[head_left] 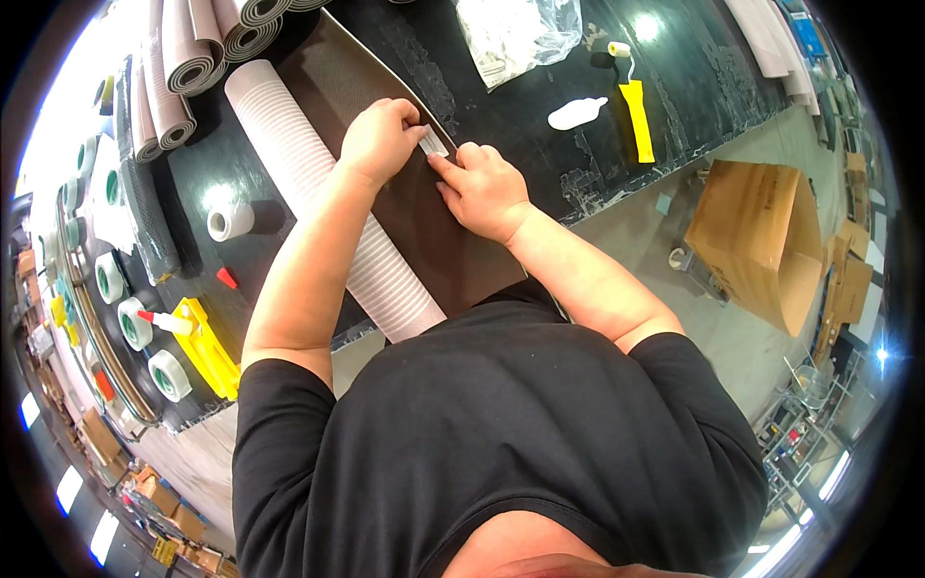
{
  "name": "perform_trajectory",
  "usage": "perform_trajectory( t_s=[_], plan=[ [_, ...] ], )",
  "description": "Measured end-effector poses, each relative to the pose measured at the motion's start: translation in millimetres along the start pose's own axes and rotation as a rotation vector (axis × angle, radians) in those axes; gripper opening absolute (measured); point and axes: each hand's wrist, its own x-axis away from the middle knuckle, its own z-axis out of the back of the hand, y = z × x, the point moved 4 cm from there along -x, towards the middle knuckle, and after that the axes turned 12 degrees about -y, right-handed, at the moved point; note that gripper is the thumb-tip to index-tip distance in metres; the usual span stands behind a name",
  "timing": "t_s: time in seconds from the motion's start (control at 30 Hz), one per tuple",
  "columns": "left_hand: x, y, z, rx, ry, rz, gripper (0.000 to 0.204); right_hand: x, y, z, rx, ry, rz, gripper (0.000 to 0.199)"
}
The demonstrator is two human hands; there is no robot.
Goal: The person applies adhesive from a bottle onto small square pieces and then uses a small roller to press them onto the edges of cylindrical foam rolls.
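Observation:
A dark brown sheet of mat material (429,231) lies along the black table. Its left side is rolled into a pale striped roll (299,144). At the sheet's right edge is a small whitish strip (433,143), too small to tell its kind. My left hand (381,143) is closed, its thumb and finger pinched at the strip's upper end. From the other side my right hand (487,191) bends its fingers onto the lower end, thumb lower over the sheet. Both forearms cross the work, the left one passing over the striped roll.
Several rolled mats (193,53) are stacked at the far left. A white tape roll (230,222), a yellow tool (204,347) and a glue bottle (171,323) lie left. Right are a plastic bag (515,39), a yellow-handled roller (636,120) and an open cardboard box (747,226).

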Motion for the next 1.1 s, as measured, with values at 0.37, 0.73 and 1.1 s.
perform_trajectory(
  t_s=[0.37,0.73,1.1],
  plan=[
    [-0.1,6.3,10.3,-0.102,0.088,-0.089,0.028,-1.0,-0.9,1.7,0.008,-0.010,-0.001,0.040],
    [-14.3,-7.7,10.4,0.011,-0.004,0.002,0.019,-1.2,-4.3,5.7,0.038,-0.043,0.018,0.039],
    [-6.7,-6.9,10.8,-0.003,0.012,-0.027,0.019,87.5,159.5,99.7,0.397,0.312,-0.677,0.059]
  ],
)
